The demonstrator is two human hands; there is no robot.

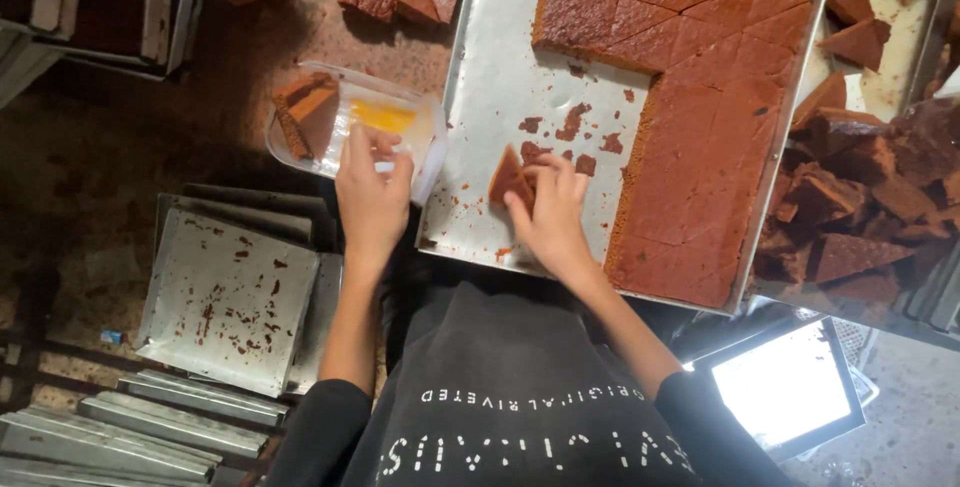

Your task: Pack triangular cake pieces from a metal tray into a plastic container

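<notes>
Fingers (540,192) pinch cake wedge (510,179), wrist bent.

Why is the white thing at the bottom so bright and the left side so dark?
In the head view, the flat white panel is blown out by glare, so nothing shows on it; the left side lies in deep shadow; the silver metal baking tray shines softly; the right hand on the triangular brown cake piece looks slightly blurred.
</notes>
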